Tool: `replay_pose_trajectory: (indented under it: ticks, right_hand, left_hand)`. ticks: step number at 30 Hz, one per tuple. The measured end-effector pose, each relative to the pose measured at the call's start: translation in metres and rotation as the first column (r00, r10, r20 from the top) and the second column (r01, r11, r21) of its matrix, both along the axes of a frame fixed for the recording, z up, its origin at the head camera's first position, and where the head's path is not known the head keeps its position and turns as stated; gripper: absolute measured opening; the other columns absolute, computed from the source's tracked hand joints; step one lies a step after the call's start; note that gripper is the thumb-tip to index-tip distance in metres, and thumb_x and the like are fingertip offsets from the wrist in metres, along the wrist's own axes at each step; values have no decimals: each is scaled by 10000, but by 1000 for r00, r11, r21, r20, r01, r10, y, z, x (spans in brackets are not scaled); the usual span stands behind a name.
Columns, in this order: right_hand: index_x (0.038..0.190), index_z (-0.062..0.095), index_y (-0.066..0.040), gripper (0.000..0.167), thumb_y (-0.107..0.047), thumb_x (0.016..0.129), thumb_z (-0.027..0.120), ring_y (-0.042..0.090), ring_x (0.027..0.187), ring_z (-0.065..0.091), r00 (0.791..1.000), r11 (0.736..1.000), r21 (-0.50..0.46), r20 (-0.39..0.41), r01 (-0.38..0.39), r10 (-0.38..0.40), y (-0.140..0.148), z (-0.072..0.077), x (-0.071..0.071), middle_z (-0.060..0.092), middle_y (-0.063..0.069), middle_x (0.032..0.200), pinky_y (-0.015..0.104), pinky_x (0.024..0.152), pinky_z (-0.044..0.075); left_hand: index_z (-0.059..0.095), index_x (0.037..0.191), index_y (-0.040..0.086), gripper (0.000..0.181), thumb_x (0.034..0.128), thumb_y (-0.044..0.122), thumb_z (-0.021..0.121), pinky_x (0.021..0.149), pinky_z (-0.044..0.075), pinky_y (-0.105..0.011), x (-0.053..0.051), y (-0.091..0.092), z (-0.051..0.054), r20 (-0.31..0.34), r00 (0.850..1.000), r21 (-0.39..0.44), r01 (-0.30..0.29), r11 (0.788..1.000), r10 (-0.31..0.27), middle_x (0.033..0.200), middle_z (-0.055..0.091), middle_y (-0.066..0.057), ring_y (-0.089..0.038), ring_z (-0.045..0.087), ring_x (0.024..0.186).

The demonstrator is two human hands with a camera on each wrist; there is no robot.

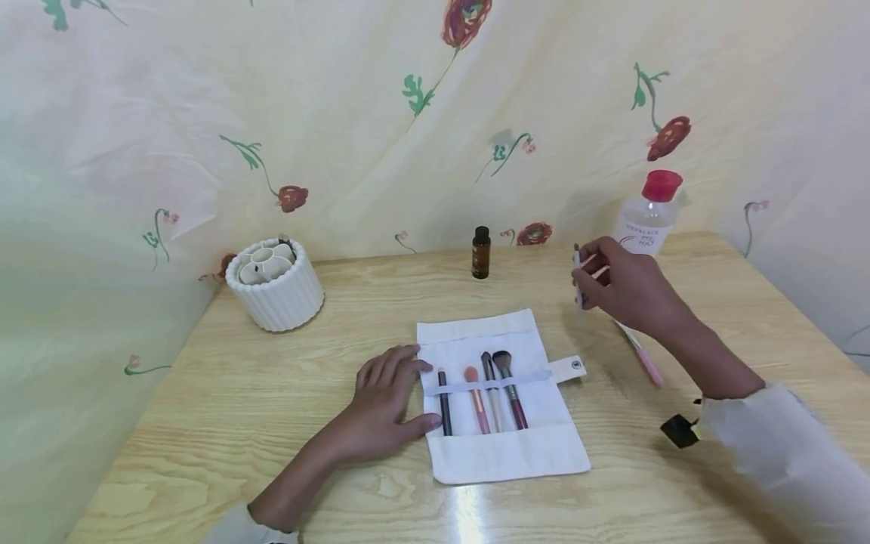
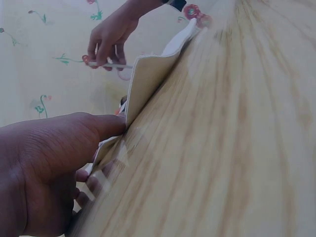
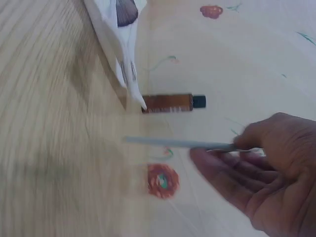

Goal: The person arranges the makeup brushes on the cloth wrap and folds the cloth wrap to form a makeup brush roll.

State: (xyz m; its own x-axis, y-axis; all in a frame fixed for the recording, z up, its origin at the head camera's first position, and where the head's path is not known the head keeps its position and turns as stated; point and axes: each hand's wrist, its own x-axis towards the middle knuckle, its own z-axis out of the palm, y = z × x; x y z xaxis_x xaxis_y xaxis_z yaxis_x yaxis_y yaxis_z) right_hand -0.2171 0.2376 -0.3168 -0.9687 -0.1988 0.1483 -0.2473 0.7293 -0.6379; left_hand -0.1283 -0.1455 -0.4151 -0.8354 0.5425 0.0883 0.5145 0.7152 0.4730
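A white fabric brush roll (image 1: pixel 476 461) lies unfolded on the table, several makeup brushes (image 1: pixel 519 408) tucked under its elastic band. My left hand (image 1: pixel 381 415) rests at the roll's left edge with thumb and fingers spread; in the left wrist view the thumb touches the raised fabric. Above the table, right of the roll, my right hand (image 1: pixel 628 283) pinches a slim makeup brush (image 3: pixel 173 142) with a pale handle between thumb and fingers. Its small dark tip points up in the head view. Below that hand another brush with a pink handle (image 1: pixel 650 368) lies on the wood.
At the back left stands a white ribbed pot (image 1: pixel 279 302) with a divided insert. A small brown bottle (image 1: pixel 480 257) is behind the roll. A clear bottle with a red cap (image 1: pixel 661 185) stands behind my right hand. The roll's snap tab (image 1: pixel 567 369) sticks out rightward.
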Motion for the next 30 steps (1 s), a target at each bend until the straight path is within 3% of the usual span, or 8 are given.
replay_pose_trajectory:
  ticks: [3,7,12,15,19,26,30]
  right_hand:
    - [1349,448,-64,424,-183,991,643,225,751,721,998,994,-101,-52,-33,28,-13,-6,-4,679,157,1038,298,640,583]
    - [1406,412,-95,473,-169,997,638,210,727,721,996,983,-165,-41,-83,78,-30,-18,-8,679,137,1021,371,667,598]
    - [1402,402,-87,466,-136,999,632,222,721,721,987,963,-225,26,-148,157,-47,-33,-9,653,143,1055,441,662,596]
    - [1404,396,-96,474,-111,995,635,247,707,719,978,951,-271,101,-150,183,-53,-40,-10,652,152,1078,423,641,597]
    - [1413,407,-109,469,-122,1000,629,252,701,715,963,954,-258,178,-153,202,-55,-46,-9,674,138,1065,386,649,597]
    - [1323,507,-76,401,-152,970,682,188,812,665,940,957,-126,195,-260,281,-54,-53,-3,707,37,1010,329,709,531]
    - [1239,562,-73,308,-150,967,684,213,909,595,922,946,-104,214,-306,322,-53,-56,3,673,23,1017,327,763,493]
  left_hand:
    - [368,1469,198,685,950,592,579,1149,16,-520,0,0,-1,-2,1000,-1,1,1000,-1,1637,153,-50,-246,56,1509]
    - [372,1465,192,682,953,595,573,1147,28,-531,0,0,-2,-13,1000,1,6,1000,-6,1634,158,-59,-254,65,1507]
    - [383,1458,180,680,955,601,563,1143,51,-556,-1,0,-2,-28,1000,0,11,1000,-11,1628,170,-74,-267,83,1503]
    - [385,1457,178,675,958,598,561,1143,50,-553,0,0,-1,-26,1000,-1,10,1000,-10,1627,172,-80,-265,83,1503]
    - [385,1454,175,670,959,590,566,1143,52,-551,0,0,0,-32,999,0,14,1000,-14,1623,180,-86,-269,87,1502]
    - [391,1446,168,667,956,578,582,1139,64,-571,0,0,-2,-51,999,4,15,1000,-14,1618,188,-89,-291,100,1499]
    - [392,1448,164,666,956,569,588,1140,65,-565,0,0,-2,-52,999,-1,10,1000,-10,1621,186,-87,-289,100,1499]
